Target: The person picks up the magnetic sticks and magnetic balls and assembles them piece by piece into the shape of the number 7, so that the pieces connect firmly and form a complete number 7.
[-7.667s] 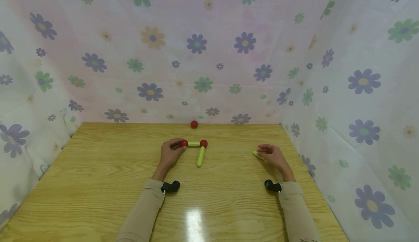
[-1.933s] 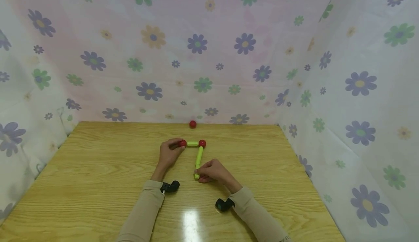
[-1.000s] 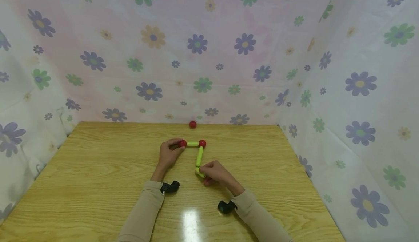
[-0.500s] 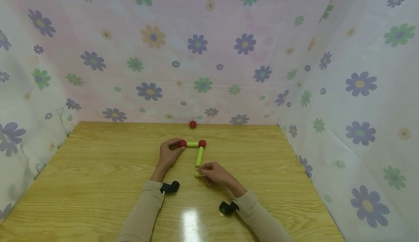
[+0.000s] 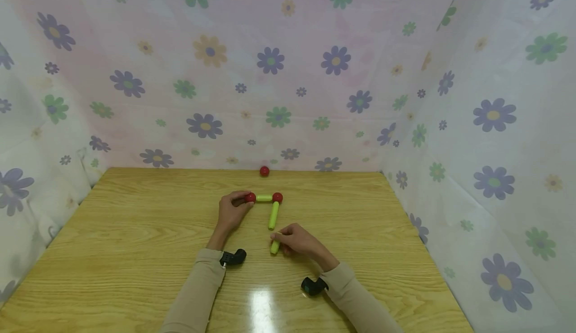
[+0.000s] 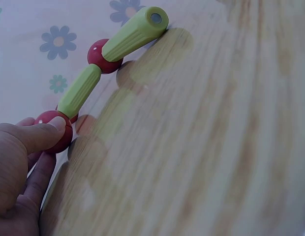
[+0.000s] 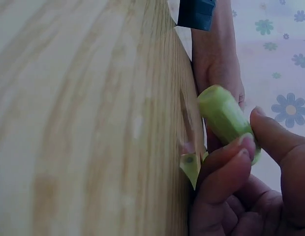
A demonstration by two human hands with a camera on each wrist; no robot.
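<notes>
My left hand (image 5: pixel 231 213) pinches a red ball (image 5: pixel 250 197) between thumb and fingers. From that ball a short yellow-green magnetic rod (image 5: pixel 264 198) runs right to a second red ball (image 5: pixel 277 198). A longer-looking magnetic rod (image 6: pixel 135 34) extends from the second ball toward the person; its free end shows a grey metal disc in the left wrist view. Just below that end, my right hand (image 5: pixel 296 239) pinches another yellow-green magnetic rod (image 7: pixel 224 115), tilted, with a gap between the two rods in the head view.
A third red ball (image 5: pixel 264 171) rests at the back edge of the wooden table (image 5: pixel 148 223). Flower-patterned cloth (image 5: pixel 243 73) stands behind and on both sides. A black wrist camera (image 5: pixel 234 257) sits on the left cuff, another black wrist camera (image 5: pixel 313 286) on the right.
My right hand has brought its rod from the far right to below the joined pieces. There it has turned the rod and drawn it away from the other rod's end. My left hand stays put.
</notes>
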